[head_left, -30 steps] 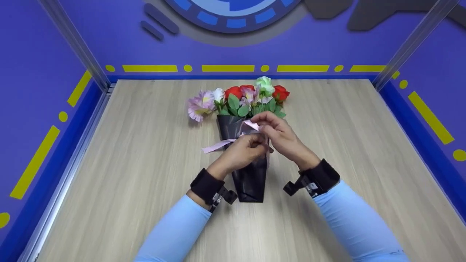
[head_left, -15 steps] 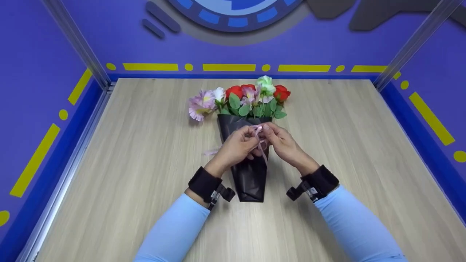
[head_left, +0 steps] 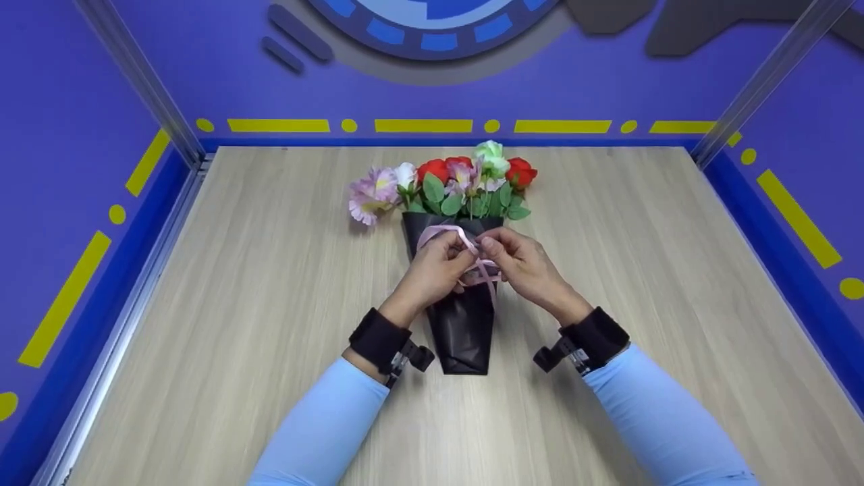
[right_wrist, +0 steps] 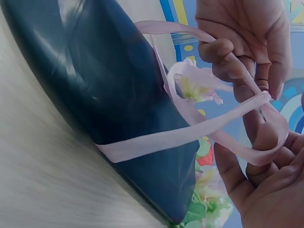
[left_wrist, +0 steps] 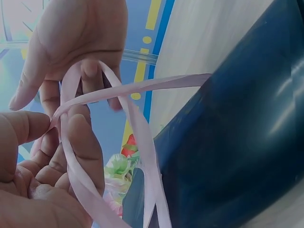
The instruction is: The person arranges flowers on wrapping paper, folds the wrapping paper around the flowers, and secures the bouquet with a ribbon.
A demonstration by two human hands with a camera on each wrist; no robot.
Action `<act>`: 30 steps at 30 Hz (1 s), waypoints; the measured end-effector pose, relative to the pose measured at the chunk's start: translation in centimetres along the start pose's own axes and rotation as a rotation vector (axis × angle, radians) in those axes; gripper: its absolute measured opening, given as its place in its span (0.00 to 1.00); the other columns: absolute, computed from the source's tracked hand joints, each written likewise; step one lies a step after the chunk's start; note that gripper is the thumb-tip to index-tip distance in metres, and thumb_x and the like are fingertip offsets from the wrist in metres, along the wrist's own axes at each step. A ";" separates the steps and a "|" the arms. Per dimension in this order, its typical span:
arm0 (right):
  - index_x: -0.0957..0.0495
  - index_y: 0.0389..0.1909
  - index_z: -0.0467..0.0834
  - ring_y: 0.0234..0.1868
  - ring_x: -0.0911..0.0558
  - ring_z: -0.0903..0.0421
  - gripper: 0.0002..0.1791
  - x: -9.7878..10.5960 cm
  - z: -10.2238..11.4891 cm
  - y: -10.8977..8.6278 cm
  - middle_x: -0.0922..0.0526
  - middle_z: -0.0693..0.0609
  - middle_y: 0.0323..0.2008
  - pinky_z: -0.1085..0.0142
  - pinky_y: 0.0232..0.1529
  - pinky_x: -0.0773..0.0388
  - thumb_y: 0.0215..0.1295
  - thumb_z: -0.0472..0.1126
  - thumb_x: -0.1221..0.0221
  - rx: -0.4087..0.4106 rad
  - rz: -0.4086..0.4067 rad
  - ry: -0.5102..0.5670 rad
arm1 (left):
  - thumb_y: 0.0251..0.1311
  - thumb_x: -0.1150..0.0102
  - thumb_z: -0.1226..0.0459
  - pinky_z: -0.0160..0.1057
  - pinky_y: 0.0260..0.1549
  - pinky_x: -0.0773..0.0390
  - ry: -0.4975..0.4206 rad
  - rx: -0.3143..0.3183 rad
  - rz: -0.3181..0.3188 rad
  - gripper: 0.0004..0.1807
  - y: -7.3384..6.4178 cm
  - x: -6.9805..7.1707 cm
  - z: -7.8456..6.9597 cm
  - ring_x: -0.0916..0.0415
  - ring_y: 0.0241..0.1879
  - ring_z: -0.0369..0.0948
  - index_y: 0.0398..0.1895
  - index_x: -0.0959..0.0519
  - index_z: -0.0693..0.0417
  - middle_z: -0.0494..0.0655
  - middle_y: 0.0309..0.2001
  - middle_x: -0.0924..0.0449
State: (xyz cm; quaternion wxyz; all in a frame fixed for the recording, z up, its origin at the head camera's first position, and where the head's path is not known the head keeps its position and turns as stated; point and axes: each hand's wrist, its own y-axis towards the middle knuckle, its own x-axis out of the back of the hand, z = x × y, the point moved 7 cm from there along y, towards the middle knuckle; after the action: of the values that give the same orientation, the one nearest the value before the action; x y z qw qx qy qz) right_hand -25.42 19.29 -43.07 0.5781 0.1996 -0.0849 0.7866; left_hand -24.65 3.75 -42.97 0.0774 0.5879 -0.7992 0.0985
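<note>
A bouquet wrapped in black paper [head_left: 462,334] lies on the table, its flowers [head_left: 460,174] toward the back wall. Pink ribbon [left_wrist: 142,135] runs around the wrapper and up to both hands. My left hand [head_left: 430,271] pinches the ribbon between thumb and finger above the wrapper. Opposite it, my right hand [head_left: 528,270] has its curled fingertips on another stretch of ribbon. In the right wrist view the ribbon [right_wrist: 166,141] crosses itself and forms a loop around the fingertips. One ribbon tail hangs down over the lower wrapper.
The wood-grain table [head_left: 270,304] extends around the bouquet. Blue-purple panels with yellow dashes [head_left: 423,126] enclose the back and sides, with metal posts [head_left: 763,74] at the corners. Small cameras on black bands [head_left: 594,337] sit at both wrists.
My right hand has come down from the wrapper's top edge to meet the left. The ribbon has gone from a flat tail at the left to a raised loop over the left fingers.
</note>
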 end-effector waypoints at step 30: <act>0.13 0.33 0.40 0.25 0.26 0.60 0.12 0.0 0.0 -0.5 0.23 0.57 0.23 0.70 0.27 0.32 0.73 0.44 0.35 -0.007 -0.019 -0.076 | 0.71 0.38 0.59 0.42 0.47 0.21 0.594 -0.139 -0.040 0.10 -0.6 -0.2 -0.9 0.24 0.47 0.45 0.42 0.10 0.53 0.51 0.43 0.21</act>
State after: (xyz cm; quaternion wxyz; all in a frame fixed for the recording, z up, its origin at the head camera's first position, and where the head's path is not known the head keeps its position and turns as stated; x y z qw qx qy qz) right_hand -24.90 19.42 -43.10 0.5823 0.2283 -0.1077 0.7728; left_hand -24.02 4.03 -42.16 0.3499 0.5421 -0.7347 0.2096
